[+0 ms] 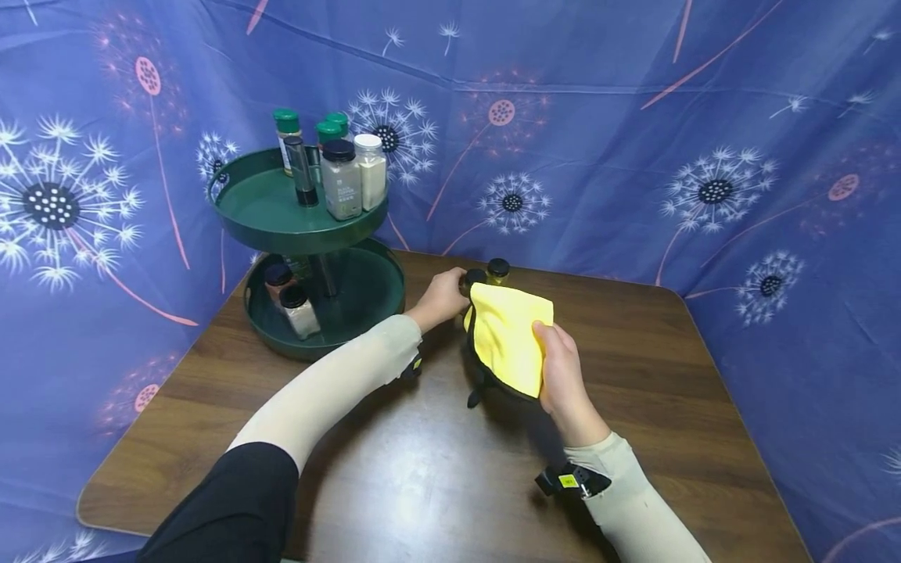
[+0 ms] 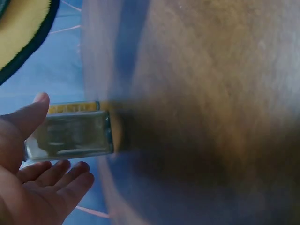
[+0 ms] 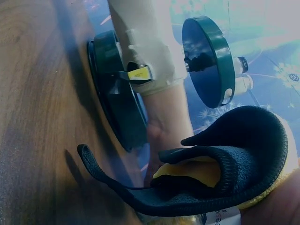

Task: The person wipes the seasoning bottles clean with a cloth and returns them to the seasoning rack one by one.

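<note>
My right hand [image 1: 561,375] grips a yellow cleaning cloth [image 1: 510,332] with a black edge. Its dark grey side and a hanging loop show in the right wrist view. My left hand [image 1: 441,299] is at a black-lidded jar [image 1: 472,279] just behind the cloth. In the left wrist view, the thumb lies above this clear glass jar [image 2: 70,136] and the fingers [image 2: 61,178] extend along its lower side, not wrapped round it. Close behind stands a second black-lidded jar [image 1: 498,270]. The cloth hides part of the jars in the head view.
A green two-tier round stand [image 1: 281,234] occupies the table's back left. Its upper tier carries several spice bottles, including a black-capped pepper jar [image 1: 342,184]. Tilted jars [image 1: 300,313] lie on the lower tier. Blue patterned fabric [image 1: 598,156] hangs behind the wooden table [image 1: 633,352].
</note>
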Demonstrator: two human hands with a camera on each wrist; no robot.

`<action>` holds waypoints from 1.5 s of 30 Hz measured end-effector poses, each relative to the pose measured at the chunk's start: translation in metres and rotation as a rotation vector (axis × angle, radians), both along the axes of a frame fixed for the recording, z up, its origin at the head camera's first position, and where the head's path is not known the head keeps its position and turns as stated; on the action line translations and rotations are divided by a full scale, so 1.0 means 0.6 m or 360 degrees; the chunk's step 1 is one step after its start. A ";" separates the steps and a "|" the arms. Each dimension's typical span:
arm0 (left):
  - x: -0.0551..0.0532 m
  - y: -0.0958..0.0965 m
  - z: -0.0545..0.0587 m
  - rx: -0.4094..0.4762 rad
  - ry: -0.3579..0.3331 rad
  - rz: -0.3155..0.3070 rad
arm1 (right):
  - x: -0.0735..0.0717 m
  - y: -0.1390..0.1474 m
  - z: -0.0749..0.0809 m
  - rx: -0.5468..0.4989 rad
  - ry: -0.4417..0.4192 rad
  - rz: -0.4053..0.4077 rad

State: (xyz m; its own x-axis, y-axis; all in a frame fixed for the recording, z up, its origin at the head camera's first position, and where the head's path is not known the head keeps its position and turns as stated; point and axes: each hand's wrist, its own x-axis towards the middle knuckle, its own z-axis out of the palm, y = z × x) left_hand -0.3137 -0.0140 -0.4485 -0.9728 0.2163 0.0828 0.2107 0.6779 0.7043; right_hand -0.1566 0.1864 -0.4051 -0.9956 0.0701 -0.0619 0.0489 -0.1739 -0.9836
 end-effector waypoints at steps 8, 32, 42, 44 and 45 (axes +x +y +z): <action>0.002 -0.001 -0.013 0.0152 0.0008 0.0070 | -0.003 0.000 0.004 -0.0042 -0.0020 -0.0018; 0.060 -0.070 0.029 0.0330 0.0143 0.0115 | -0.011 0.016 0.011 -0.0016 -0.0025 -0.0101; 0.138 -0.134 0.040 0.0403 0.0117 0.0026 | -0.009 0.014 0.013 -0.0051 -0.0012 -0.0087; 0.153 -0.139 0.039 0.0410 0.0094 -0.0006 | -0.008 0.014 0.013 -0.0040 -0.0009 -0.0085; 0.160 -0.140 0.039 0.0410 0.0078 -0.0022 | -0.008 0.014 0.013 -0.0037 -0.0013 -0.0083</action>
